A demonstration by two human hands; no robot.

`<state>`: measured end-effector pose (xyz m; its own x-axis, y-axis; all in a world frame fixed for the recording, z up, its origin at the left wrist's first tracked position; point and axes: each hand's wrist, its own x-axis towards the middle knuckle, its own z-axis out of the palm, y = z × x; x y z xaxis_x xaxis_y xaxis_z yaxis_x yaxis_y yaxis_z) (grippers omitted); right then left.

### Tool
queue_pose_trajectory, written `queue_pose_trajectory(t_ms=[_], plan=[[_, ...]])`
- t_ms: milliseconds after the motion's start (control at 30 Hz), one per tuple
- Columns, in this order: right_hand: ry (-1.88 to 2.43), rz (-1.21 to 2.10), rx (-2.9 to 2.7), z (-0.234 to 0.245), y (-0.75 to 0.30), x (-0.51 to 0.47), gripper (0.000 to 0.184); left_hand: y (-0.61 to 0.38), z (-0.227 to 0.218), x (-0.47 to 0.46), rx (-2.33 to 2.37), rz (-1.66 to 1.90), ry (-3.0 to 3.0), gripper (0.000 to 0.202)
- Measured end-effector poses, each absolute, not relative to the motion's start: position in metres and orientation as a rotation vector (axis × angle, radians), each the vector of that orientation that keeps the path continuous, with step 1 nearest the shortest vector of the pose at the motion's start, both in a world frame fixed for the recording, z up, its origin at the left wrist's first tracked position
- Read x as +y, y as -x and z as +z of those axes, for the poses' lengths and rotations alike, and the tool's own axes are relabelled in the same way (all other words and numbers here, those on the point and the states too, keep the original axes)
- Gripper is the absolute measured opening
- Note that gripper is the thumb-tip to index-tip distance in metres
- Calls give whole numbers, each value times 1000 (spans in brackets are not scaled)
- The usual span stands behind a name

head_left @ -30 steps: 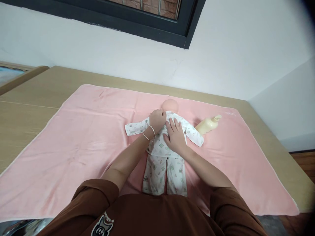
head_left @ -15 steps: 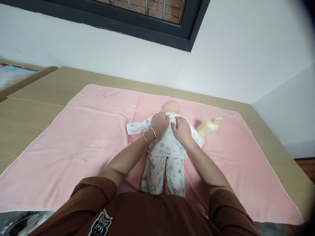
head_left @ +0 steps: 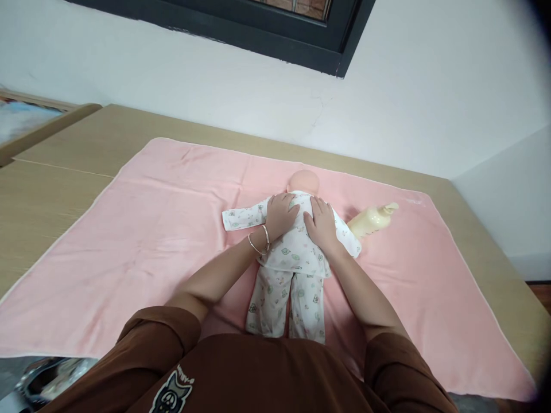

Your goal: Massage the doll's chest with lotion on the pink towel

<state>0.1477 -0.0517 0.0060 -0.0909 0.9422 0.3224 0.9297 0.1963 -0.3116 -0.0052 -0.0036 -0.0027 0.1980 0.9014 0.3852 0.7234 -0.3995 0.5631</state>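
A baby doll [head_left: 303,181] in white printed pyjamas lies on a pink blanket [head_left: 181,189], its head away from me and its face out of sight. Flat on the upper left part of the pyjama top [head_left: 297,255] rests my left hand [head_left: 282,217], a bracelet [head_left: 259,241] at its wrist. My right hand [head_left: 322,225] lies spread on the upper right of the top, fingers pointing toward the doll's head. Below the top, the pyjama trousers [head_left: 269,304] stretch toward me. Neither hand grips anything.
A cream-coloured bottle [head_left: 373,219] lies on the blanket by the doll's right-hand sleeve. The wooden table [head_left: 482,252] borders the blanket, with a white wall [head_left: 241,97] and dark window frame [head_left: 258,46] behind. A wooden-edged box [head_left: 51,129] stands at far left.
Both hands stay on the doll's upper body. My left hand now lies flatter, its fingers more stretched out. The view has tilted slightly down.
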Motion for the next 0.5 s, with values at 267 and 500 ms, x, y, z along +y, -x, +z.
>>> queue_pose_trajectory(t_ms=[267, 500], plan=[[1516, -170, -1878, 3, -138, -63, 36, 7, -3, -17, 1509, 1299, -2301, 16], [1714, -79, -1923, 8, -144, -53, 50, 6, -2, -15, 1563, 1222, -2272, 26]])
